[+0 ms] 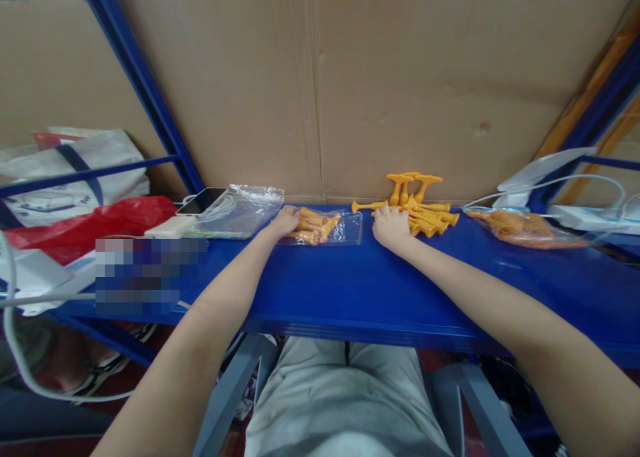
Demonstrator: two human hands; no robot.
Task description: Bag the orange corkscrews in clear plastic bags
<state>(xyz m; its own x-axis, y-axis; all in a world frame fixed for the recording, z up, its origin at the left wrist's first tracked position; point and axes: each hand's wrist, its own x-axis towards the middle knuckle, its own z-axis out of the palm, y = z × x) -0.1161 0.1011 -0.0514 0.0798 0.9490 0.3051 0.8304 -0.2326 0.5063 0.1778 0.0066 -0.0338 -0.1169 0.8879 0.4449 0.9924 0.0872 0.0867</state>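
Along the table [350, 290] far edge: left hand [285, 220] gripping one clear bag [327, 228] of orange pieces; right hand [391, 227] closed beside one loose orange pile [425, 210].

Glossy blue painted metal shelf [350, 290]; matt brown corrugated cardboard wall [400, 77]; smooth orange plastic pieces [425, 210]; clear, shiny, crinkled plastic bag [345, 229] under the left hand [285, 220]; glossy red plastic bag [100, 220].

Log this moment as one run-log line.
left hand: on clear bag of orange parts | right hand: at loose orange parts | surface: blue shelf
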